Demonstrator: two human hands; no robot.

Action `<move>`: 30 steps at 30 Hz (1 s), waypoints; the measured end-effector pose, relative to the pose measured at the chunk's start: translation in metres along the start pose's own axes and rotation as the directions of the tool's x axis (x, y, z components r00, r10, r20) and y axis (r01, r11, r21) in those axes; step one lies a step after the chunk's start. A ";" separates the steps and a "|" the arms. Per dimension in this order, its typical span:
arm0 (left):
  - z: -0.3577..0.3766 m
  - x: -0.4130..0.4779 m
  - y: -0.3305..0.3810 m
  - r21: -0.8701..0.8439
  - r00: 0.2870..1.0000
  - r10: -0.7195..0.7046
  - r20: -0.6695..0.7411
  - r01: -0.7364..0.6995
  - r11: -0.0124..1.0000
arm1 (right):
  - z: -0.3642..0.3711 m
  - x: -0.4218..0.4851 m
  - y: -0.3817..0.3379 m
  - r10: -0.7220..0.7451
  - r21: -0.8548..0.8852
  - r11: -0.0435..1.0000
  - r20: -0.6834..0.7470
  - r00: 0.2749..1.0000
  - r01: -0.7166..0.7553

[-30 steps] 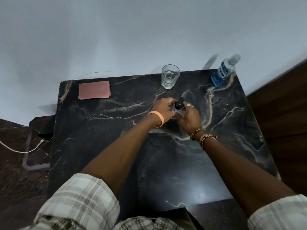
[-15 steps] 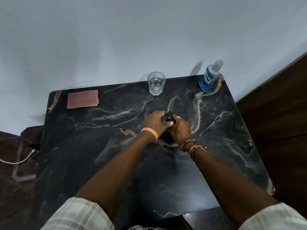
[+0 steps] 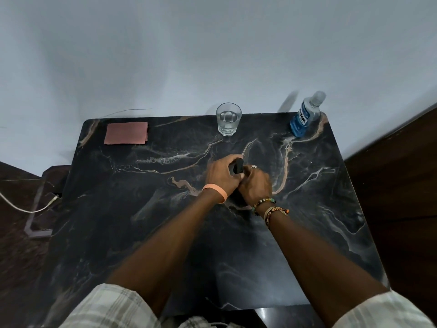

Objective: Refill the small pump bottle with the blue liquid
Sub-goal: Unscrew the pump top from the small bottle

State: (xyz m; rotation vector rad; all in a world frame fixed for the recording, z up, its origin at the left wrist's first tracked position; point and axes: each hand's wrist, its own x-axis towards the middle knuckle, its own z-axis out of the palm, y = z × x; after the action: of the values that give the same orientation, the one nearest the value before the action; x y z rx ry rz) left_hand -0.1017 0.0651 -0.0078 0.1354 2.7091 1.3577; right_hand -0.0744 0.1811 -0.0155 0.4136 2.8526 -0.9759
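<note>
Gripping the black pump top (image 3: 237, 167) of the small pump bottle, the left hand (image 3: 221, 174) meets the right hand (image 3: 256, 185), closed around its body, in front of the glass (image 3: 228, 119); the blue liquid bottle (image 3: 305, 117) stands right of the glass.

pump bottle (image 3: 236, 167) body hidden btwn both hands, only black top shows; sleeves cut off near edge

I see the small pump bottle (image 3: 237, 167) mid-table, only its black pump top showing; the body is hidden, probably clear, can't tell the fill. Blue liquid bottle (image 3: 305, 117) at 1 o'clock from it, well apart, upright at the table's far corner, clear cap, half full or so.
</note>
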 end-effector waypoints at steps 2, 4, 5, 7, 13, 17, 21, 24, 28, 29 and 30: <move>0.002 0.001 0.003 0.052 1.000 -0.009 0.010 0.008 0.999 | 0.000 0.000 -0.001 0.006 0.000 1.000 -0.002 1.000 -0.006; 0.003 0.002 0.005 0.113 1.000 -0.023 -0.007 0.024 0.993 | 0.000 0.000 -0.002 0.015 0.002 1.000 -0.010 1.000 -0.015; 0.004 0.002 0.006 0.101 0.999 -0.032 -0.026 0.035 0.994 | -0.001 -0.001 -0.002 0.021 0.002 1.000 -0.014 1.000 -0.021; 0.006 -0.003 0.006 0.003 0.997 -0.026 -0.068 0.026 1.000 | -0.002 -0.001 -0.001 0.016 -0.001 1.000 -0.008 1.000 -0.016; 0.001 -0.005 0.006 0.027 1.000 0.000 -0.028 0.001 1.000 | 0.001 0.001 0.001 0.012 0.015 1.000 -0.004 1.000 -0.012; 0.003 -0.005 0.008 0.060 0.999 0.001 -0.035 0.001 0.998 | 0.002 0.002 0.004 -0.013 0.014 1.000 0.008 1.000 0.013; 0.001 -0.006 0.007 0.013 1.000 -0.023 -0.016 0.023 1.000 | 0.003 0.000 0.001 -0.024 0.009 1.000 -0.015 1.000 0.024; 0.000 -0.003 0.007 0.116 1.000 -0.020 -0.014 0.022 0.993 | 0.003 0.000 0.000 -0.014 -0.001 1.000 -0.003 1.000 0.014; 0.000 -0.005 0.008 0.013 0.999 -0.029 -0.044 0.029 0.999 | 0.002 0.002 0.003 -0.045 -0.008 0.999 0.002 0.999 0.045; 0.000 -0.005 0.009 -0.006 0.999 -0.039 -0.032 0.038 0.999 | 0.002 0.002 0.003 -0.048 -0.009 0.999 -0.006 0.999 0.048; 0.000 -0.004 0.009 0.013 0.999 -0.042 -0.019 0.042 0.999 | 0.003 0.002 0.003 -0.053 -0.009 0.999 -0.015 0.999 0.052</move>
State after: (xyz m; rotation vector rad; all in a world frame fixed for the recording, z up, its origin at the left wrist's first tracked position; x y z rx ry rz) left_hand -0.0971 0.0695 -0.0005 0.0671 2.7206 1.3356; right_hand -0.0749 0.1821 -0.0199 0.3482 2.8940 -0.9723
